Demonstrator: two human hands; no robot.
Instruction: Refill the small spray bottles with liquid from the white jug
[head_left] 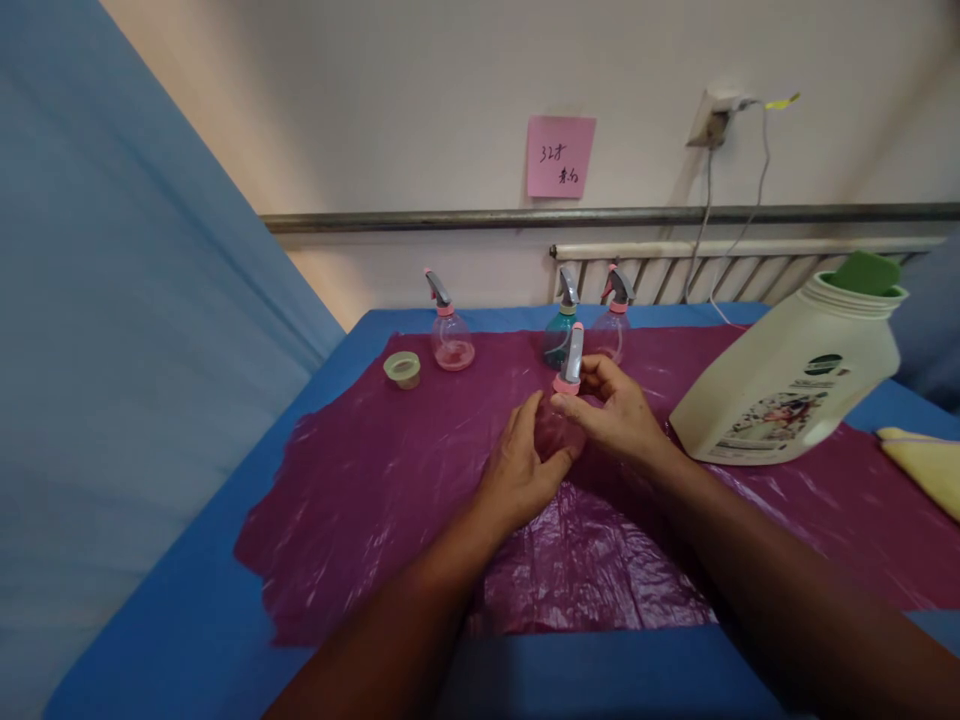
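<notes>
A clear spray bottle (pixel 556 428) with a pink collar and grey trigger head stands between my hands over the purple plastic sheet. My left hand (pixel 525 465) wraps round its body from the left. Round the pink collar, just under the trigger head (pixel 572 360), close the thumb and fingers of my right hand (pixel 615 405). Behind it are a teal spray bottle (pixel 559 335) and a clear one with a pink collar (pixel 611 330). Farther left stands another clear spray bottle (pixel 453 342) with pinkish liquid at its bottom.
A small pale green cup (pixel 405 370) sits at the left. To the right, a large cream jug (pixel 787 380) has a green piece in its mouth. A yellow cloth (pixel 922 465) lies at the far right. The purple sheet (pixel 375 500) covers a blue table; blue curtain hangs left.
</notes>
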